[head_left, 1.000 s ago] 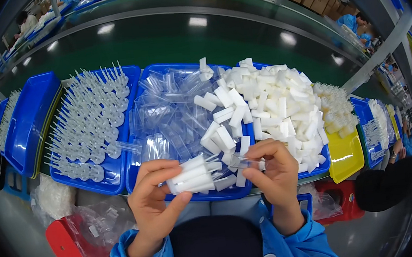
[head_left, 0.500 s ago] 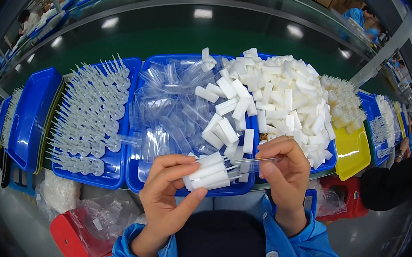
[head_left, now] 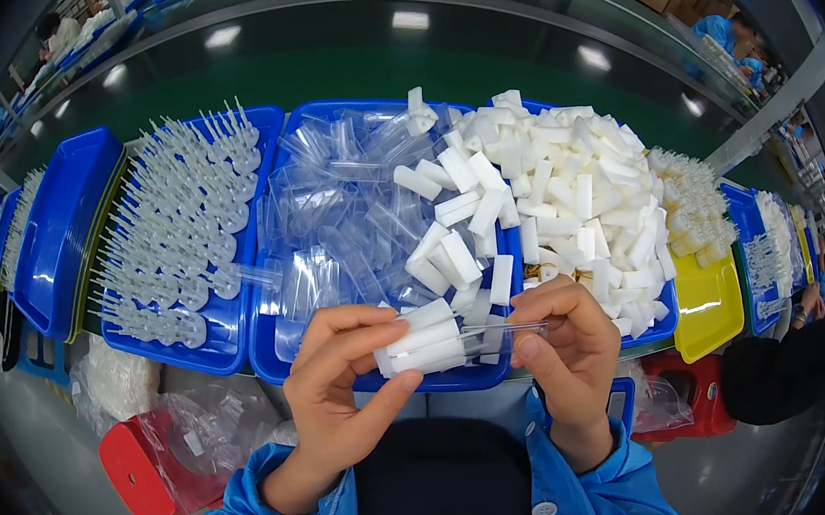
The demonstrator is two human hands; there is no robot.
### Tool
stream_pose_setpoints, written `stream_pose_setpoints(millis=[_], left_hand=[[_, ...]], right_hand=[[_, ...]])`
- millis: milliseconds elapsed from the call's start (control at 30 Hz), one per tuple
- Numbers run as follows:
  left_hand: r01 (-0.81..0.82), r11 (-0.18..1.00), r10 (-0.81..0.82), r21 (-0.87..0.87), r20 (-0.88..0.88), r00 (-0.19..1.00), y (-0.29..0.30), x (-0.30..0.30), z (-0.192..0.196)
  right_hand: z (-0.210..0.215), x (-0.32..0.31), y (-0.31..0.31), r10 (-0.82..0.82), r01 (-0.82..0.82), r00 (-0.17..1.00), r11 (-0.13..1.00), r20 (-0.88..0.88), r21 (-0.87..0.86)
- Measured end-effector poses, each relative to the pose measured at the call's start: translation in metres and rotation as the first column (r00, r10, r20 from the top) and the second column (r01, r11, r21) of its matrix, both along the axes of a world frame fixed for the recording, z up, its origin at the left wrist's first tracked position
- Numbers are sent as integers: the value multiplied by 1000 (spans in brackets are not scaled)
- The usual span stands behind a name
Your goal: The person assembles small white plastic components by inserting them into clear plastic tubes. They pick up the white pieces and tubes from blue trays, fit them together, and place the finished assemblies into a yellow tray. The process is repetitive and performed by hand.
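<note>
Low in front of the trays, my left hand (head_left: 342,396) is closed round a bundle of white foam blocks (head_left: 422,345) lying side by side. Thin pale prongs stick out of the bundle's right end. My right hand (head_left: 576,356) pinches a clear plastic sleeve (head_left: 512,326) between thumb and fingers, level with the prongs. The sleeve's left end meets the bundle; whether it goes round a prong or a block, I cannot tell. Just beyond my hands, a blue tray (head_left: 259,349) holds clear sleeves (head_left: 340,235) and loose white foam blocks (head_left: 461,167).
Another blue tray (head_left: 665,316) is heaped with foam blocks. A blue tray at left (head_left: 226,349) bears rows of white pronged parts (head_left: 176,212). Stacked trays (head_left: 64,244), a yellow tray (head_left: 711,322) and red stools (head_left: 134,478) flank me. A green conveyor (head_left: 341,54) runs behind.
Both hands have come slightly closer together. The clear sleeve in my right hand has shifted a little left, toward the foam bundle. My left hand keeps its hold.
</note>
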State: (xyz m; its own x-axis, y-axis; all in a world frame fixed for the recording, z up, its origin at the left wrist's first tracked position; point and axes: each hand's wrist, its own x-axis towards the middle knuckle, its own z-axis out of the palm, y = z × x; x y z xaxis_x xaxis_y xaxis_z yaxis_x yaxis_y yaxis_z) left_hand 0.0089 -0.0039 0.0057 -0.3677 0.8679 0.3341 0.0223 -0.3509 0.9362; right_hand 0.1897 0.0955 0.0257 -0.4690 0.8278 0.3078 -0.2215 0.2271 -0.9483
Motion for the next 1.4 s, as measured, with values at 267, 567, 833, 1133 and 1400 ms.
stream_pose_setpoints(millis=[267, 567, 833, 1133, 1400], left_hand=[[1, 999, -7, -46, -124, 992, 0, -1, 4], [64, 996, -38, 57, -374, 926, 1, -9, -2], [28, 996, 8, 82, -408, 913, 1, 0, -3], [-148, 957, 273, 250, -597, 755, 8, 18, -12], [-154, 957, 273, 244, -595, 756, 10, 17, -20]], right_hand=[[-5, -5, -3, -37, 36, 998, 999, -49, -5], [-8, 1, 14, 52, -66, 997, 967, 64, 246], [-22, -5, 6, -57, 41, 994, 985, 89, 166], [-7, -28, -18, -497, 222, 807, 756, 319, 616], [-1, -29, -11, -514, 146, 777, 710, 364, 689]])
